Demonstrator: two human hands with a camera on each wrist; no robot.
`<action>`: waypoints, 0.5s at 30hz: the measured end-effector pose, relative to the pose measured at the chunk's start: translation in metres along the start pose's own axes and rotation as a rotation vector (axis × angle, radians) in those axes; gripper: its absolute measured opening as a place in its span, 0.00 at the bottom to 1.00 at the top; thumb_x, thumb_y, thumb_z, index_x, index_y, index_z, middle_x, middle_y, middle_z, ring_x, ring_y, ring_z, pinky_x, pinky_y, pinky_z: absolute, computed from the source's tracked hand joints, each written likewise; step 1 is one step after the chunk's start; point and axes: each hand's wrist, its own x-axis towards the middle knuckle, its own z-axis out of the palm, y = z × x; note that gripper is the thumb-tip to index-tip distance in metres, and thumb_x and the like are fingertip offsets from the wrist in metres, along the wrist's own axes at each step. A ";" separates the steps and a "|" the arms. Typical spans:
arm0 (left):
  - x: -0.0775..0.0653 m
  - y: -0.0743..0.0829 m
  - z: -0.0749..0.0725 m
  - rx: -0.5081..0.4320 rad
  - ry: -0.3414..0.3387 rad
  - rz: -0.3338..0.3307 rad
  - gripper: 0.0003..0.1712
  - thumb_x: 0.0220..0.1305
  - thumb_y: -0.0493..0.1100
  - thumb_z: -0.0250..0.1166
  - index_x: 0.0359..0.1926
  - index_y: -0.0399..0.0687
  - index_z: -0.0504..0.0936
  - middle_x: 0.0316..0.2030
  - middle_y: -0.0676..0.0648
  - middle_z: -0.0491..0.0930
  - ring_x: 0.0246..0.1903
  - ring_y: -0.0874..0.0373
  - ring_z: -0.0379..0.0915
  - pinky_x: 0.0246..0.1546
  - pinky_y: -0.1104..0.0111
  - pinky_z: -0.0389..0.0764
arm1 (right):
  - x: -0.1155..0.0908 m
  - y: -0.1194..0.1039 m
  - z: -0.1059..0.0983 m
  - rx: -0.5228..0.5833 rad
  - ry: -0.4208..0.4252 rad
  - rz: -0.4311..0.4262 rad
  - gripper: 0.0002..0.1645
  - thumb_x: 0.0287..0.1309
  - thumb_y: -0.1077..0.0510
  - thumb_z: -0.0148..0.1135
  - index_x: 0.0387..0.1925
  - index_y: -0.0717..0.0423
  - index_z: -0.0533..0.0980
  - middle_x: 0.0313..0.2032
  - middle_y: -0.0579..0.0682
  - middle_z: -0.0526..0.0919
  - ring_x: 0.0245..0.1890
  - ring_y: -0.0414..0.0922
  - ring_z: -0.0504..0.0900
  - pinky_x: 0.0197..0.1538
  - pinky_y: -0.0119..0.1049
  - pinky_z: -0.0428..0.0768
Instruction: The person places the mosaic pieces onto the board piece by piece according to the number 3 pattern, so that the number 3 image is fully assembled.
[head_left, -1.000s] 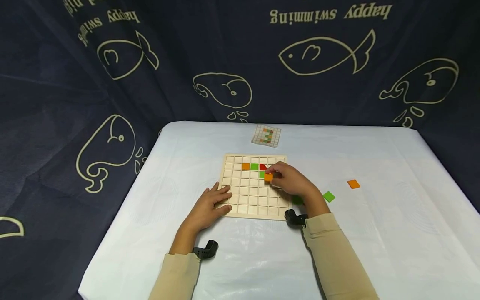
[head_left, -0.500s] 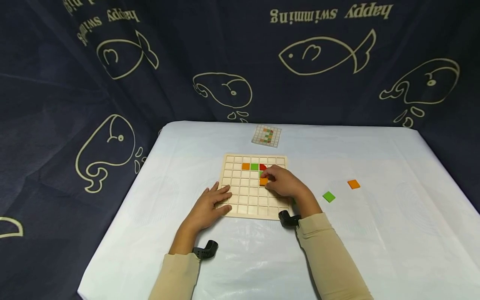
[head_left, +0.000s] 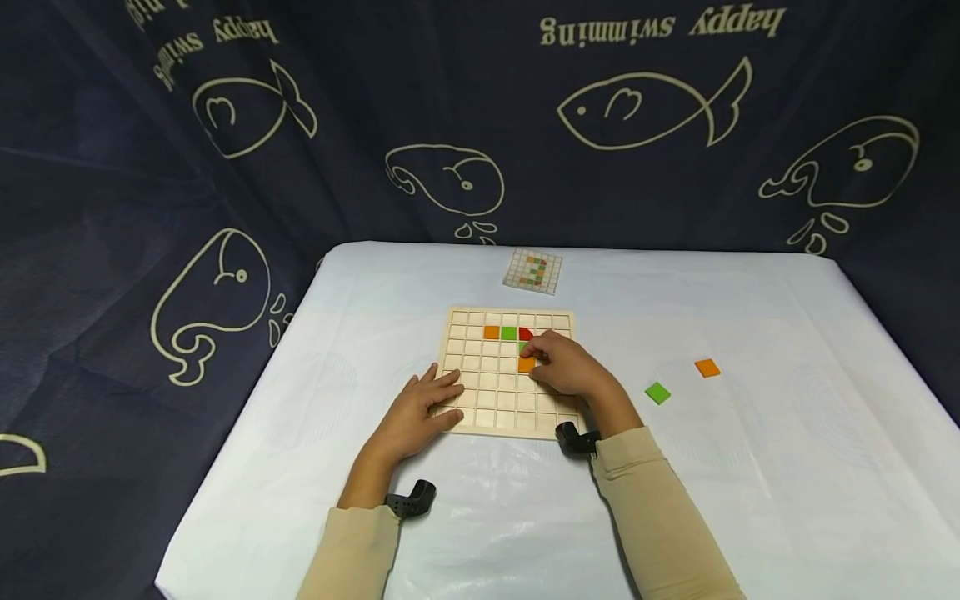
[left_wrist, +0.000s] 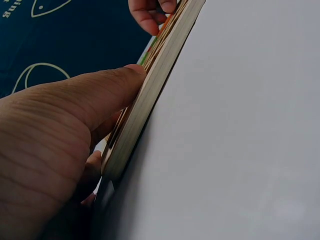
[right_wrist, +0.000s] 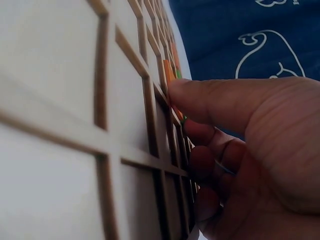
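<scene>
A wooden grid board (head_left: 486, 400) lies on the white table. My left hand (head_left: 416, 414) rests on its left edge with fingers spread; the left wrist view shows the thumb (left_wrist: 107, 90) along the rim. With thumb and fingertips, my right hand (head_left: 566, 364) pinches an orange square tile (head_left: 527, 365) at a cell right of the board's middle. In the right wrist view that orange tile (right_wrist: 169, 72) has its edge by the thumb. Just above it a green tile is partly hidden by fingers. An orange tile (head_left: 491, 332), a green tile (head_left: 508, 333) and a red round-cornered tile (head_left: 525, 333) form a row.
Right of the board lie a loose green tile (head_left: 657, 393) and a loose orange tile (head_left: 707, 368). Behind the board is a small card (head_left: 532, 272) printed with a coloured grid pattern. A dark blue cloth (head_left: 480, 100) with fish drawings hangs beyond the table.
My right hand has moved slightly left and nearer with the orange tile, bringing it down to a cell below the green one. The left hand stays still.
</scene>
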 end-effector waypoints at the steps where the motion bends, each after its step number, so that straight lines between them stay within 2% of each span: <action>1: 0.000 0.000 0.000 0.000 0.000 0.000 0.27 0.65 0.47 0.68 0.63 0.43 0.79 0.69 0.50 0.67 0.75 0.47 0.45 0.73 0.46 0.43 | 0.000 0.000 0.000 -0.003 0.001 0.000 0.14 0.59 0.66 0.65 0.48 0.57 0.79 0.40 0.50 0.74 0.39 0.48 0.70 0.45 0.43 0.71; 10: 0.000 -0.001 0.000 0.001 0.000 0.000 0.27 0.65 0.47 0.68 0.63 0.42 0.79 0.69 0.49 0.67 0.75 0.47 0.45 0.73 0.46 0.43 | 0.001 0.001 0.000 -0.026 0.012 0.029 0.12 0.61 0.65 0.62 0.47 0.56 0.79 0.44 0.50 0.76 0.43 0.49 0.73 0.52 0.47 0.73; 15: -0.001 0.000 0.001 -0.008 0.002 0.003 0.27 0.65 0.47 0.68 0.63 0.42 0.79 0.69 0.49 0.67 0.75 0.47 0.45 0.73 0.46 0.42 | -0.001 0.002 0.000 0.007 0.019 0.032 0.12 0.61 0.65 0.63 0.46 0.55 0.79 0.45 0.50 0.77 0.44 0.49 0.74 0.54 0.47 0.74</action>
